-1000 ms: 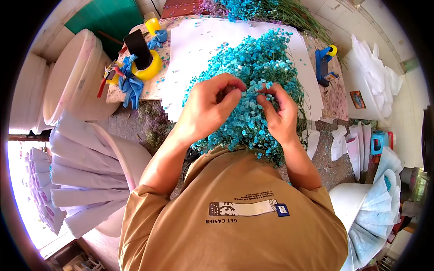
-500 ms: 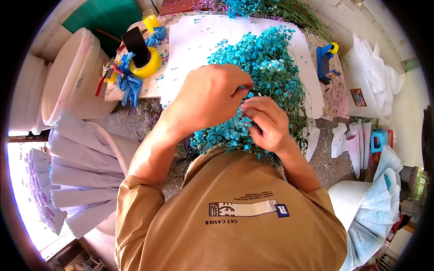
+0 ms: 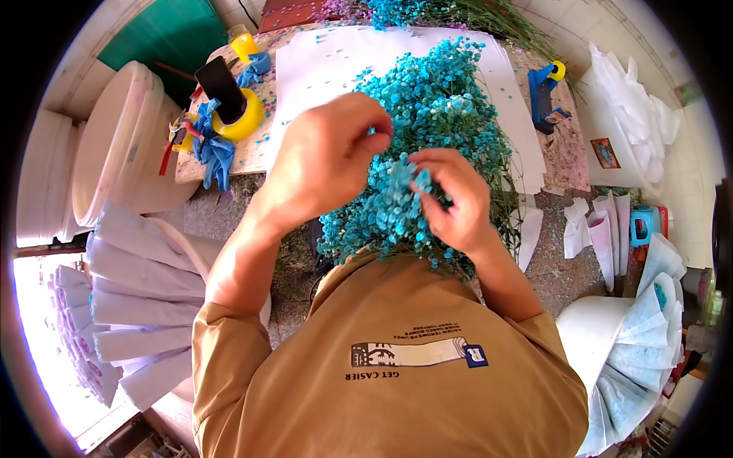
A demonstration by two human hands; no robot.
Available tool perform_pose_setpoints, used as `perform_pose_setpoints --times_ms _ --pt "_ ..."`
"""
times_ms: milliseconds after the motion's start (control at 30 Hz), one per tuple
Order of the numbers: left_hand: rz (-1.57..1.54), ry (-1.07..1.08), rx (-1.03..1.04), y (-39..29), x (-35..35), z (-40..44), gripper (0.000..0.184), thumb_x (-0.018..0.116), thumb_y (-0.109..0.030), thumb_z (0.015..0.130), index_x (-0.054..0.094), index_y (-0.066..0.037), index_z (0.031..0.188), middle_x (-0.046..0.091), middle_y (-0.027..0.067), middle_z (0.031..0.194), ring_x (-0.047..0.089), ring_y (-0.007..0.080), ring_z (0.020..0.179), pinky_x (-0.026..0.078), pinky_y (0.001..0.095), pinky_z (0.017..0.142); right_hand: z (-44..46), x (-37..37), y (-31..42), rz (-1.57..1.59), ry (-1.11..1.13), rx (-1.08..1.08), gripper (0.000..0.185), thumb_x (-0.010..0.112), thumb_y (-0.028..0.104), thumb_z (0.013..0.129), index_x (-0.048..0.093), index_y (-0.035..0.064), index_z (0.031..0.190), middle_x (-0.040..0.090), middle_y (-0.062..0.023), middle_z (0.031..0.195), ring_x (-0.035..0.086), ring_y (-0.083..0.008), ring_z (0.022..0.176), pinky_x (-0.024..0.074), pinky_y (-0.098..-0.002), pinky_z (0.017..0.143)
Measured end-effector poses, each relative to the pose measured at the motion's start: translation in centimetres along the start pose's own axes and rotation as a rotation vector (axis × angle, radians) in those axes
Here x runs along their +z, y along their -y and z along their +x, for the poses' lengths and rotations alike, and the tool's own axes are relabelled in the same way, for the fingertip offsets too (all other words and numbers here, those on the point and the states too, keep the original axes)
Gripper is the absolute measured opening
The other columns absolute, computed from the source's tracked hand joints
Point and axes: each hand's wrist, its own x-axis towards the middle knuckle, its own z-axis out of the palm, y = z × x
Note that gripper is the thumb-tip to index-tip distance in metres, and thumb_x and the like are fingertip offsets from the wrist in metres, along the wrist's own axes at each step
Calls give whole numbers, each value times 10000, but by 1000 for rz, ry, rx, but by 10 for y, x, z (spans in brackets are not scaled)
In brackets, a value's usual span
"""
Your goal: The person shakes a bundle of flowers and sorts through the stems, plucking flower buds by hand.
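Note:
A large bunch of blue-dyed baby's breath (image 3: 447,99) lies over the front of the table and against my shirt, its green stems trailing to the right. My right hand (image 3: 456,200) pinches a sprig of the blossoms between thumb and fingers, at the lower part of the bunch. Left of it, my left hand (image 3: 328,156) is raised over the bunch's left edge with the fingers curled in and thumb pressed close. Whatever it may hold is hidden, and the hand is slightly blurred.
White paper sheets (image 3: 305,65) cover the table. At left are a phone (image 3: 224,88), yellow tape (image 3: 248,118), blue gloves (image 3: 217,156) and pliers (image 3: 172,145). A blue tape dispenser (image 3: 540,99) stands right. Buckets of wrapped bundles (image 3: 141,298) flank me.
My left hand has drawn left and slightly up, away from my right hand. The right hand stays nearly in place, and the blossoms at its fingers show more openly.

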Motion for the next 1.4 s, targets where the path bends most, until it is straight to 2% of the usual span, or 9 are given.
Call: perform_pose_setpoints --times_ms 100,167,333,500,567,633,900,1300,1400 --pt "-493 -227 -180 6 -16 -24 90 532 -99 970 558 -15 950 491 -10 752 375 33 601 288 202 527 9 -9 5 228 91 481 236 728 45 838 625 4 1046 686 -110 961 678 -210 852 536 -328 733" --pt "-918 -272 -242 22 -16 -42 130 480 -140 986 518 -33 922 452 -1 722 310 36 548 242 201 486 20 -9 -2 190 119 404 265 744 130 857 617 22 1064 691 -86 924 669 -174 826 526 -301 678" --pt "-1246 -282 -333 36 3 -72 92 473 -48 853 545 -28 906 505 43 725 316 41 520 221 200 441 56 -15 0 145 497 393 355 789 178 815 610 7 1069 699 -138 918 662 -232 801 516 -344 705" --pt "-985 -130 -505 31 13 -83 166 556 -170 969 626 -23 936 525 -24 761 382 24 582 276 200 502 66 1 -6 -12 548 431 381 799 197 796 631 -4 1073 697 -173 898 662 -284 763 517 -375 720" --pt "-788 -134 -444 28 17 -82 168 566 -158 975 640 -10 950 531 -40 754 404 33 627 324 222 541 62 3 -13 -23 527 469 294 823 171 789 640 -3 939 623 -32 759 534 -98 707 458 -290 653" --pt "-763 -154 -368 35 24 -84 174 575 -163 976 650 -6 977 526 -52 736 412 40 658 352 238 576 65 -4 -15 107 485 617 171 764 148 825 684 7 880 663 -8 778 556 -70 726 450 -265 662" --pt "-629 -133 -368 35 31 -77 171 599 -147 938 672 1 981 540 -35 708 439 47 653 377 246 581 55 -20 -11 491 450 639 284 784 118 813 668 42 1060 655 -12 998 583 -81 918 476 -266 810" --pt "-561 -147 -388 29 33 -76 167 645 -124 917 663 -8 1036 602 -33 807 500 49 719 428 225 639 42 -17 -38 509 192 671 194 734 120 870 698 10 1025 727 -75 946 678 -173 915 505 -324 853" --pt "-552 -229 -310 17 36 -61 169 654 -104 903 661 -9 1042 595 4 757 502 66 673 434 250 614 41 -9 -23 559 136 684 212 750 139 867 709 2 1024 713 -37 908 638 -119 848 483 -285 817"
